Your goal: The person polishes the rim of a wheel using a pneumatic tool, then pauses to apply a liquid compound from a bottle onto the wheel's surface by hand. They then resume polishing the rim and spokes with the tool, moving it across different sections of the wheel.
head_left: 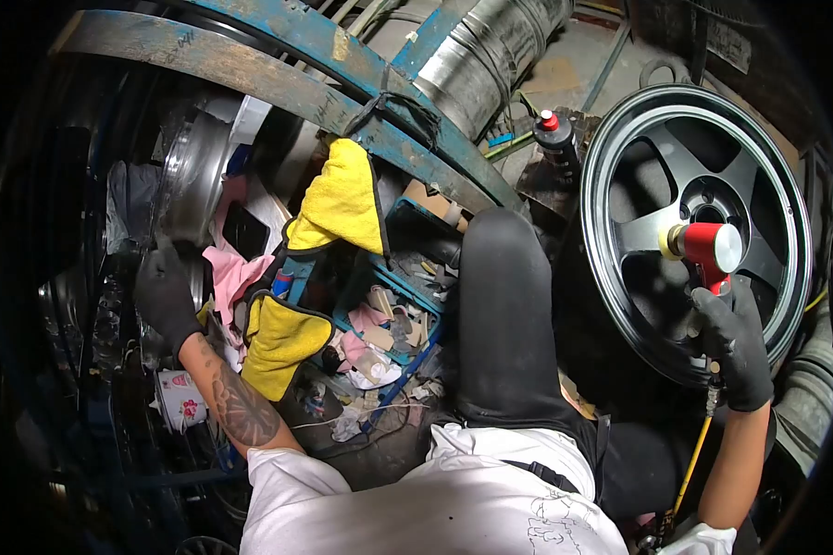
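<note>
My right hand (739, 342), in a black glove, is wrapped round a red air polisher (710, 248) with a yellow hose below it. The tool's pale yellow pad is at a spoke of the dark five-spoke wheel rim (602, 208), which stands tilted on the right; whether it touches cannot be told. My left hand (164, 289), also gloved, reaches out at the left beside a clear plastic-wrapped silver rim (192, 171) and a pink cloth (234, 277). Its fingers are hard to make out in the dark.
Two yellow cloths (338, 203) hang near a blue metal frame (278, 79). Below is a blue crate (426, 301) of scraps. A black bottle with a red cap (553, 139) stands left of the wheel. A white printed cup (181, 400) is at lower left.
</note>
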Tool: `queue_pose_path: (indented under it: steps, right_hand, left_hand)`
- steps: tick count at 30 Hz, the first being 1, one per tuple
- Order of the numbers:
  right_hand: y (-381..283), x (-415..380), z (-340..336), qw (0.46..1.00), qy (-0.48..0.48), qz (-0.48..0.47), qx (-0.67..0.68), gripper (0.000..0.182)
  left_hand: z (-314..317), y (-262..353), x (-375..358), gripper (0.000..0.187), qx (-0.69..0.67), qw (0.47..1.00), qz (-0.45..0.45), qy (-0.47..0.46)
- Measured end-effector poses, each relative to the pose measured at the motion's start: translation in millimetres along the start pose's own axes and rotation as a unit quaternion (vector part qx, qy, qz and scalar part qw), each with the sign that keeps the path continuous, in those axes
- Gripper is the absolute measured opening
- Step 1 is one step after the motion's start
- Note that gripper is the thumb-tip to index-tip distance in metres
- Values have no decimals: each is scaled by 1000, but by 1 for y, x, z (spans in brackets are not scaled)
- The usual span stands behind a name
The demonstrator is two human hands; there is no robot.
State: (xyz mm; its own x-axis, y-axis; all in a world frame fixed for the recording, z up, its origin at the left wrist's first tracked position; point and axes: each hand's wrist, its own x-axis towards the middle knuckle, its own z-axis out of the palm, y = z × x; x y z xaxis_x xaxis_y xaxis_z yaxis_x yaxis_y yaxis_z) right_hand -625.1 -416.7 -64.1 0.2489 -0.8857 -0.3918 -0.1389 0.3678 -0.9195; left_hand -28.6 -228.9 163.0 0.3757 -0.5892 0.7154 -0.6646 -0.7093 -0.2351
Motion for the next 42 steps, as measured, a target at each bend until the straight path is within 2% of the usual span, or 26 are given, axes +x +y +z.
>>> queue_pose_path:
  steps: [3, 5, 6, 7, 8, 9, 10, 11, 12, 13, 14, 15, 16, 19, 20, 23, 24, 25, 26, 27, 28, 31, 32, 36, 39, 42]
  right_hand:
    - [-4, -1, -7, 1000, -16, -4, 11, 32]
    - [-5, -2, -12, 998, -42, 37, 17, 34]
    - [-9, -1, -14, 997, -66, 44, 16, 33]
    - [-10, 1, -17, 994, -93, 52, 16, 32]
    - [-5, 5, -20, 994, -96, 44, -14, 33]
    - [2, 10, -21, 993, -105, 36, -43, 33]
    - [9, 13, -22, 991, -104, 63, -56, 34]
    - [13, 16, -23, 988, -105, 86, -70, 35]
    - [11, 17, -23, 986, -113, 109, -58, 36]
    - [10, 17, -24, 985, -109, 122, -58, 35]
    - [8, 17, -25, 984, -104, 134, -58, 35]
    - [8, 17, -28, 982, -100, 148, -58, 34]
    - [8, 19, -32, 982, -101, 144, -69, 34]
    - [32, 29, -47, 987, -85, 42, -132, 34]
    - [35, 30, -50, 987, -89, 28, -134, 34]
    - [28, 32, -57, 978, -125, 137, -98, 27]
    - [35, 32, -54, 984, -131, 89, -78, 28]
    - [46, 33, -50, 983, -152, 70, -82, 33]
    - [52, 35, -47, 972, -178, 12, -151, 34]
    - [55, 38, -44, 953, -203, -52, -220, 34]
    - [51, 39, -40, 945, -223, 19, -236, 37]
    - [59, 39, -35, 952, -226, 1, -205, 38]
    - [54, 41, -35, 948, -251, 38, -190, 36]
    - [61, 44, -30, 948, -256, 19, -191, 38]
    - [68, 46, -28, 950, -255, -8, -181, 37]
    - [76, 47, -28, 949, -254, -14, -184, 37]
  left_hand:
    - [5, 5, 4, 39, -90, 973, 137, 163]
    - [-23, 78, -23, 30, -329, 938, 105, -5]
    - [-20, 108, -51, 26, -476, 868, 90, -113]
    - [-17, 142, -77, 22, -601, 765, 73, -220]
    - [-7, 185, -94, 17, -666, 624, 183, -366]
    - [-1, 233, -111, 15, -692, 451, 285, -486]
    - [-14, 288, -138, 22, -647, 408, 293, -574]
    - [-21, 328, -161, 43, -548, 337, 257, -721]
    - [-8, 360, -197, 65, -563, 283, 341, -698]
    - [-3, 391, -222, 78, -540, 219, 330, -743]
    - [-7, 417, -245, 70, -520, 175, 228, -804]
    - [-2, 445, -270, 51, -560, 112, 196, -797]
    - [-12, 463, -261, 39, -543, 91, 183, -814]
    - [-29, 499, -299, 41, -644, -102, -78, -754]
    - [-29, 503, -299, 41, -643, -110, -78, -754]
    - [-21, 505, -300, 40, -625, -129, -96, -764]
    - [-16, 499, -304, 39, -609, -134, -118, -773]
    - [-20, 491, -302, 45, -615, -99, -102, -776]
    - [-24, 482, -300, 50, -618, -65, -86, -779]
    - [-19, 484, -302, 55, -550, -180, -161, -800]
    - [-16, 482, -307, 57, -545, -173, -167, -803]
    - [-16, 471, -316, 60, -527, -151, -195, -813]
    - [-17, 472, -313, 60, -517, -146, -203, -819]
    - [-23, 470, -295, 60, -492, -96, -229, -834]
    - [-21, 472, -297, 74, -499, -65, -230, -833]
    - [-19, 472, -295, 71, -491, -63, -230, -838]
